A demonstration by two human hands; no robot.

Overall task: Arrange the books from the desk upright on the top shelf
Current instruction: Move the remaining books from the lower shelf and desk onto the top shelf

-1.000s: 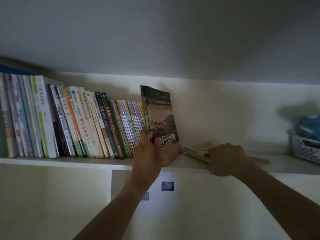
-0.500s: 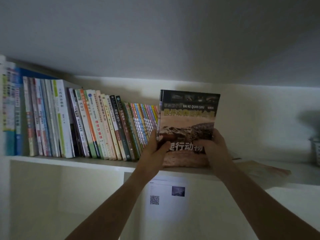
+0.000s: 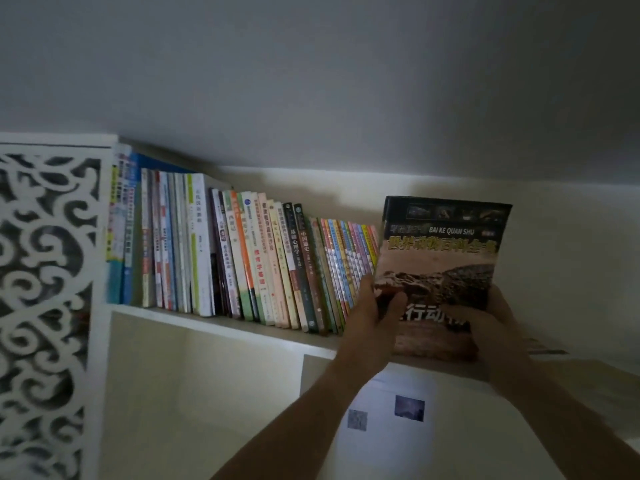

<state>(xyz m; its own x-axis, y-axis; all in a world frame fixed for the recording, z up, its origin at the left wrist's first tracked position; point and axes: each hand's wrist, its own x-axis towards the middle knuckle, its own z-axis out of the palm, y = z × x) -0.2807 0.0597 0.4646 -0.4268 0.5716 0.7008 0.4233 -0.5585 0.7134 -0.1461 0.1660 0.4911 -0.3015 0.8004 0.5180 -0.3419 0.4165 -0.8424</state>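
- White top shelf (image 3: 221, 327) carries a long row of upright books (image 3: 242, 258), packed spine-out from the carved white side panel (image 3: 45, 306) on the left to a band of thin colourful spines just left of the hands.
- Held at the right end of that row is a large reptile book (image 3: 440, 271), cover facing the camera, upright with a slight lean; its lower edge sits at the shelf's front lip.
- Left hand (image 3: 374, 320) grips the book's lower left edge, thumb curled over the cover and fingers hidden behind it, its knuckles touching or just beside the last thin spines.
- Right hand (image 3: 495, 327) grips the lower right edge the same way, thumb laid across the cover's large characters.
- Both grips are closed round the one book; neither holds anything else.
- Left edge of the book stands just beside the row, with only a narrow gap at the top where the thin spines lean away.
- Right of the book the shelf runs on open against the pale back wall (image 3: 571, 258), with something flat lying low (image 3: 547, 348) just past the right hand; it is too dim to identify.
- Overhead, the grey ceiling (image 3: 311, 81) slopes down close above the book tops, leaving some room over the held book.
- Below the shelf, a sheet of paper (image 3: 391, 410) with a small picture hangs on the white front.
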